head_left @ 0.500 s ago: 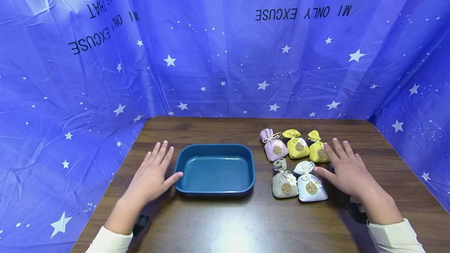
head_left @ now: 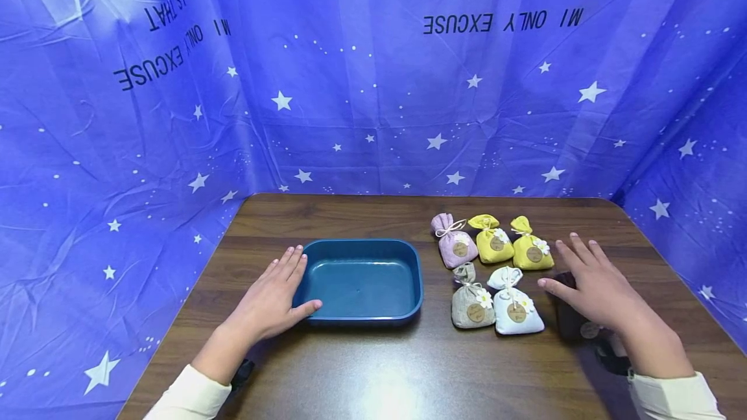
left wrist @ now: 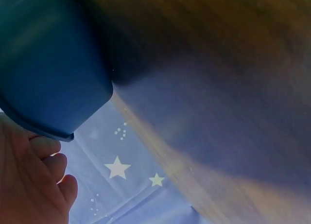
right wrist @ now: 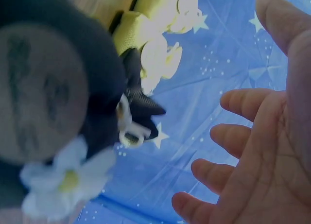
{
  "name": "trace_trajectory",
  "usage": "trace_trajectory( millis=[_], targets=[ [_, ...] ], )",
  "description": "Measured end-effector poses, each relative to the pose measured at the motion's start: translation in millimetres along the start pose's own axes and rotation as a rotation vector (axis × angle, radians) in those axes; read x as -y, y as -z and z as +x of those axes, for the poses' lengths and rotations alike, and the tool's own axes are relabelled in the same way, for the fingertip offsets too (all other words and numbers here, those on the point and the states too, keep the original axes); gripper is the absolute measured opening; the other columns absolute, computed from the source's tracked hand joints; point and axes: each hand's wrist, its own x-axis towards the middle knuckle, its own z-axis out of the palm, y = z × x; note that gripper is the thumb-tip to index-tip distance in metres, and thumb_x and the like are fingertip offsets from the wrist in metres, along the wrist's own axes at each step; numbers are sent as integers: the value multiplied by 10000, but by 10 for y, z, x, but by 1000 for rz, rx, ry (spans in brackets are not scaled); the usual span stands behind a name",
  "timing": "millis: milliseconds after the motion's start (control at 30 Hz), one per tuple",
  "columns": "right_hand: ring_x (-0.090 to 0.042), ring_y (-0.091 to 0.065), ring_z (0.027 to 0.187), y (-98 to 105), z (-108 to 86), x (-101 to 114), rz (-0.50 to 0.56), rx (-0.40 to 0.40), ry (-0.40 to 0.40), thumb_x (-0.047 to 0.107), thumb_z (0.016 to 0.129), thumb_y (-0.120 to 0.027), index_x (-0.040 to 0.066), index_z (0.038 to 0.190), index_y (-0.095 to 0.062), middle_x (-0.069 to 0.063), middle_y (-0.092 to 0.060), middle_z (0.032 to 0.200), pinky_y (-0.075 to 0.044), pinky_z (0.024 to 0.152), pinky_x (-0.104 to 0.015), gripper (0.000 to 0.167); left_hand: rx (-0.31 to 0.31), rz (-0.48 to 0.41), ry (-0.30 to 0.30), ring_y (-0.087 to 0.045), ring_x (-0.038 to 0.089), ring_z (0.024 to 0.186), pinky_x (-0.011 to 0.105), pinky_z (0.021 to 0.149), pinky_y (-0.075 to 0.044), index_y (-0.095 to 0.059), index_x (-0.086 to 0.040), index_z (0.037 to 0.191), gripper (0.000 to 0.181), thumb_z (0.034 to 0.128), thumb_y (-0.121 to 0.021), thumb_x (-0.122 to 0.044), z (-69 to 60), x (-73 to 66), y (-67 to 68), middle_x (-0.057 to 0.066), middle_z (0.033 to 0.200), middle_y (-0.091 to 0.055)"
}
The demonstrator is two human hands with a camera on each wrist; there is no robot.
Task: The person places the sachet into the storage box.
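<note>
A dark blue rectangular basin (head_left: 357, 287) stands on the table. My left hand (head_left: 265, 306) lies along its left side, fingers straight, fingertips and thumb at the rim; the left wrist view has this hand (left wrist: 34, 180) beside the basin's outer wall. At the right, my right hand (head_left: 607, 293) hovers with spread fingers over a black drawstring sachet (head_left: 566, 319), partly covering it. In the right wrist view this sachet (right wrist: 104, 88), with round tag and white flower, is apart from the fingers. A yellow sachet (head_left: 531, 255) and a white sachet (head_left: 518, 319) lie just left of that hand.
More tied sachets lie between basin and right hand: a purple sachet (head_left: 455, 245), another yellow sachet (head_left: 495, 246) and a grey sachet (head_left: 467, 313). The brown wooden table (head_left: 350, 368) ends at a blue star-printed curtain (head_left: 373, 102) behind and at both sides.
My left hand has moved right onto the basin's left rim. My right hand has shifted right, away from the yellow and white sachets, and more of the black sachet shows.
</note>
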Motion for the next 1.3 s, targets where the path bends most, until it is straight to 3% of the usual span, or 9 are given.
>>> trace_trajectory(
  millis=[267,433,733,833,933,967,1067,1200,1300],
  targets=[
    [-628,3,1388,44,-100,-149,224,34,11,401,985,-594,-144,1500,-223,-418,-57,1539,-81,1046,-771,836,40,-23,12,-170,341,1492,515,1179,-216,-306,52,1523,970,910,-538,-663,-13,-22,-52,201,1615,-209],
    [-646,-53,1371,97,-162,-254,343,69,-3,363,1015,-552,-104,1534,-161,-382,5,1566,-129,995,-802,800,38,-8,29,-148,347,1495,514,1180,-209,-291,65,1523,1006,895,-545,-679,-9,-29,-69,222,1613,-193],
    [-641,-159,1340,82,-303,-530,488,45,-30,263,1042,-511,-105,1531,-166,-461,-187,1480,-114,1072,-722,702,34,-21,46,-164,360,1489,508,1180,-213,-290,85,1515,1026,886,-556,-681,-5,-42,-72,241,1600,-217],
    [-636,-294,1280,59,-352,-628,461,74,-68,252,1047,-501,-147,1493,-217,-471,-294,1420,-369,1078,-392,662,29,-28,43,-166,361,1489,508,1180,-215,-292,93,1511,1027,886,-562,-676,-8,-39,-77,247,1596,-222],
    [-251,-565,1180,38,-404,-720,449,112,-94,247,1046,-508,-169,1445,-291,-448,-420,1341,-450,809,-152,616,27,-33,42,-164,357,1490,509,1180,-215,-292,92,1511,1024,885,-571,-669,-8,-38,-75,245,1597,-221],
    [-101,-570,1119,28,-424,-753,451,119,-93,241,1045,-512,-167,1429,-319,-423,-464,1315,-410,726,-97,592,27,-35,41,-164,356,1490,511,1179,-216,-292,92,1511,1023,885,-574,-666,-10,-38,-76,246,1597,-221],
    [176,-445,981,-12,-484,-834,494,116,-78,204,1038,-528,-156,1389,-380,-264,-577,1260,-458,724,-134,525,28,-37,40,-162,356,1490,514,1178,-216,-291,91,1512,1019,886,-579,-660,-13,-40,-87,246,1597,-218],
    [138,-498,1007,-66,-531,-941,619,112,-40,114,1030,-516,-107,1346,-440,133,-582,1221,-521,726,-216,392,23,-37,40,-164,358,1489,515,1178,-216,-294,95,1509,1014,886,-590,-648,-11,-39,-100,251,1595,-220],
    [106,-519,1027,-81,-539,-1009,765,181,-41,83,1037,-480,68,1339,-496,306,-513,1187,-552,728,-301,303,19,-33,42,-166,358,1489,511,1178,-216,-294,98,1507,1011,887,-594,-642,-7,-33,-101,254,1593,-221]
  ],
)
